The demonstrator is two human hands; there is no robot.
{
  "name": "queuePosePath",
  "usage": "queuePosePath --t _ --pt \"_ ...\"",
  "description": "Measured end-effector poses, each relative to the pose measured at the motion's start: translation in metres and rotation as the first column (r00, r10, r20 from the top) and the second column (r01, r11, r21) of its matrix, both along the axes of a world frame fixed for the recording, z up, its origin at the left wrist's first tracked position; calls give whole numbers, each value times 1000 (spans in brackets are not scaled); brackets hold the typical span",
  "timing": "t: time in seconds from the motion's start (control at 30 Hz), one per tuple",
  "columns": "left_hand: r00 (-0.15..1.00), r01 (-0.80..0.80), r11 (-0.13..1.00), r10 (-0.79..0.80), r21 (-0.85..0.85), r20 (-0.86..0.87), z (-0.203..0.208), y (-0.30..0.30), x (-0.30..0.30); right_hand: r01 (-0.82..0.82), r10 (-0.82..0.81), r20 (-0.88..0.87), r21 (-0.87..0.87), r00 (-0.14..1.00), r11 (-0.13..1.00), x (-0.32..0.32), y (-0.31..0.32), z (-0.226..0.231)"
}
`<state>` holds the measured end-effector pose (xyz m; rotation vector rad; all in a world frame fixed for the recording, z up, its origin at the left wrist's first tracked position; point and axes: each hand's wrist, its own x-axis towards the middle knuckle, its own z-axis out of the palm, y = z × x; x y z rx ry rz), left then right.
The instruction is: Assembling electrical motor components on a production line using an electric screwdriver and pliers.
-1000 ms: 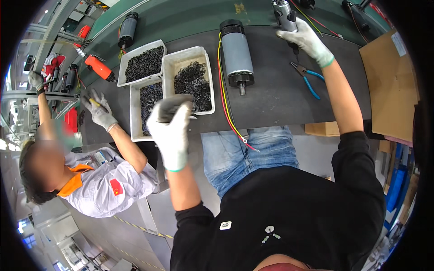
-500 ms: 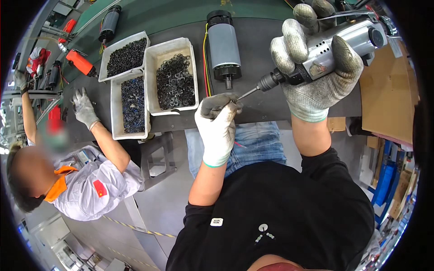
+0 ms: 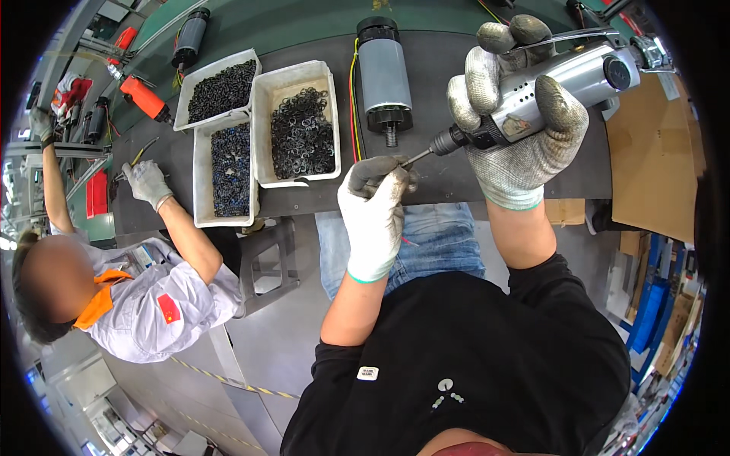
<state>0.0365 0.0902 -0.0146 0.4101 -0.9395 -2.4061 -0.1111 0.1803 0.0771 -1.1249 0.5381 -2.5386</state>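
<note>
My gloved right hand point(image 3: 506, 114) is wrapped round a silver power screwdriver point(image 3: 559, 80), which points down and left. Its thin bit point(image 3: 418, 157) reaches the fingertips of my gloved left hand point(image 3: 378, 201). Those left fingers are pinched together at the bit's tip, and whatever small piece they may hold is hidden. Just beyond them a grey cylindrical motor point(image 3: 384, 74) lies on the dark bench mat, its threaded shaft toward me and yellow, red and black wires along its left side.
Left of the motor are white bins: one of black rings point(image 3: 332, 125), one of small black parts point(image 3: 184, 106), one of dark bluish parts point(image 3: 199, 178). A co-worker point(image 3: 163, 304) sits at the left near an orange-red power tool point(image 3: 144, 97). Cardboard point(image 3: 650, 152) stands at right.
My right hand and the screwdriver have shifted slightly left, with the tool tilted a bit flatter. My left hand keeps its pinch at the bit. A thin yellow-and-dark item now shows by the co-worker's glove.
</note>
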Motion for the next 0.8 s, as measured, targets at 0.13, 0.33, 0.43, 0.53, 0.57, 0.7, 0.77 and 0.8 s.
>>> queuePosePath --t 0.13,0.33,0.43,0.53,0.57,0.7,0.77,0.8 --pt "997 62 984 -52 170 -63 -6 2 0 57 -57 33 19 998 998 2 2 -5" --pt "996 -1 1000 -1 -25 -94 -14 5 -2 79 -79 44 16 996 997 0 3 -6" --pt "990 -32 999 37 37 -136 -20 12 -3 85 -86 57 7 995 996 3 4 -5" --pt "986 -40 995 54 90 -158 -21 17 -3 78 -77 60 -6 995 997 1 5 -5" --pt "986 -34 993 51 111 -159 -21 18 -3 66 -65 56 -14 996 998 1 5 -5" --pt "983 -28 996 44 87 -181 -23 16 -5 96 -97 64 14 993 995 2 6 -5" --pt "981 -28 998 40 64 -190 -23 11 -4 118 -120 72 31 990 992 3 6 -5" --pt "989 -60 998 55 -31 -134 -23 8 -2 104 -105 53 26 993 994 2 6 -5"
